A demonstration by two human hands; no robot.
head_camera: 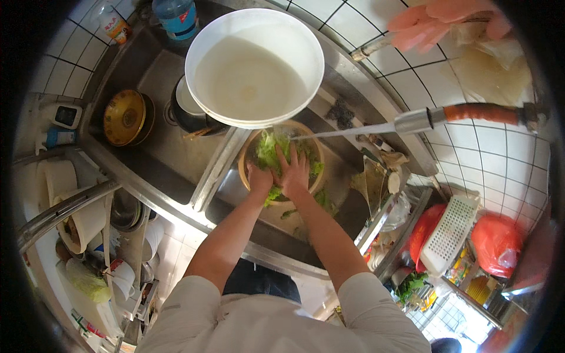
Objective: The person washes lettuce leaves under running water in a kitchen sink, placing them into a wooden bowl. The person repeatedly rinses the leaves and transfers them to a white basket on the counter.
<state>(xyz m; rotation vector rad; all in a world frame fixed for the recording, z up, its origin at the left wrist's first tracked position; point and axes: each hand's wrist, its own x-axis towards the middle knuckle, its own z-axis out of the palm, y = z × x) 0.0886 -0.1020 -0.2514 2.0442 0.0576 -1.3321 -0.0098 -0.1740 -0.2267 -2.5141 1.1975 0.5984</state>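
Both of my hands are in a round yellowish basin (321,154) that sits in the right sink bowl. Leafy green lettuce (267,148) lies in it under running water from the faucet (412,121). My left hand (260,178) has its fingers curled down at the leaves; whether they grip is hidden. My right hand (293,170) lies on the greens with its fingers spread. Loose green leaves (325,200) lie on the sink bottom and by the basin's rim. A large white bucket (251,70) of cloudy liquid stands just beyond the basin.
In the left sink bowl are yellow-brown bowls (125,118) and a dark pot (180,112) with chopsticks. A metal divider (220,170) separates the bowls. A blue-labelled plastic bottle (176,20) stands at the back. At right are a white perforated basket (450,236) and a red plastic bag (496,245).
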